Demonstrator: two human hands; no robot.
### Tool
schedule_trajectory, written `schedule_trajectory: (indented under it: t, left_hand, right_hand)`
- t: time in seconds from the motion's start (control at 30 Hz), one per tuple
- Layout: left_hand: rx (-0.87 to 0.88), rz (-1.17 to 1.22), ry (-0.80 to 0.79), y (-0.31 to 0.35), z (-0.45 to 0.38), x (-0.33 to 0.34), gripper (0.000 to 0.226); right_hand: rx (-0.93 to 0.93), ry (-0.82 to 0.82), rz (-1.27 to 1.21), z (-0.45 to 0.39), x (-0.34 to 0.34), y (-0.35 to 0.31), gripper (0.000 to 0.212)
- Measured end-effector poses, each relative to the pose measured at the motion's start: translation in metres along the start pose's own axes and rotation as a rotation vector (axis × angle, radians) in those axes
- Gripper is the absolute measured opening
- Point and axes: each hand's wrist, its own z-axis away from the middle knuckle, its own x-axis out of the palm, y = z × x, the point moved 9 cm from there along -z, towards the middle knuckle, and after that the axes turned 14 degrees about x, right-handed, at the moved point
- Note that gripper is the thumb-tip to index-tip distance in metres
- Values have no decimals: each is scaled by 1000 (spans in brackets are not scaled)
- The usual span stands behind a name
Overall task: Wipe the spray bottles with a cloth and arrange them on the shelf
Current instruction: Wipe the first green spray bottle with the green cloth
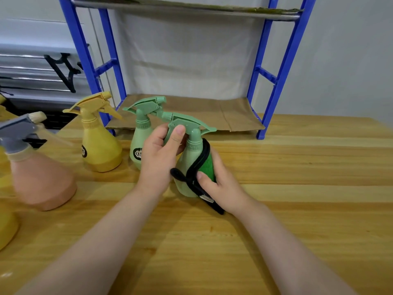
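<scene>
- head view: the left hand has its grip closed around the trigger head of a green spray bottle, thumb laid across the top, holding it upright just above or on the wooden table; which, i cannot tell.
- the right hand presses a green cloth with black edging against the right side of that bottle's body, its grip closed on the cloth, thumb in front; a black strip of the cloth hangs down under the hand.
- a second green spray bottle stands just behind the left hand, partly hidden by it.
- to its left stands a yellow spray bottle, and nearer the left edge a pink spray bottle with a grey head, blurred.
- another yellow bottle shows at the far left edge, cut off.
- behind them stands a blue shelf on the table, its lower level lined with brown cardboard and holding no bottles.
</scene>
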Motion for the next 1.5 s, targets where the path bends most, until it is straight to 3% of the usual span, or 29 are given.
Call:
schedule_trajectory:
  t: [0.23,0.37,0.5,0.67,0.83,0.97,1.1,1.23,1.33,1.43,1.5]
  left_hand:
    - [33,-19,34,4,-1,-2,15]
    - [65,114,137,17,-8,-15,13]
    - [114,154,142,28,-9,-23,13]
    - [84,159,88,28,-10,-21,15]
    - [4,171,-119,10,10,8,17]
    - [-1,177,-163,6,16,17,17]
    - [96,34,-206,13,13,17,19]
    - [205,-210,-123,17,12,9,31]
    - [176,-300,0,14,16,0,31]
    - [97,-262,-149,6,23,17,28]
    - [73,-250,-276,5,32,33,40]
  right_hand:
    - [76,-103,106,0,2,5,78]
    - [92,-94,154,1,0,5,78]
    - [61,-99,185,5,2,-1,57]
    - [-90,1,152,8,2,-22,62]
    - [-139,170,64,12,-11,-38,35]
    - [-126,242,80,13,-20,-36,43]
    - [-170,298,144,14,-20,-44,50]
    - [-160,444,137,18,-33,-44,44]
    - [-151,567,74,23,-50,-41,34]
    - [-173,595,89,25,-53,-43,32]
    - [-206,589,182,25,-47,-44,34]
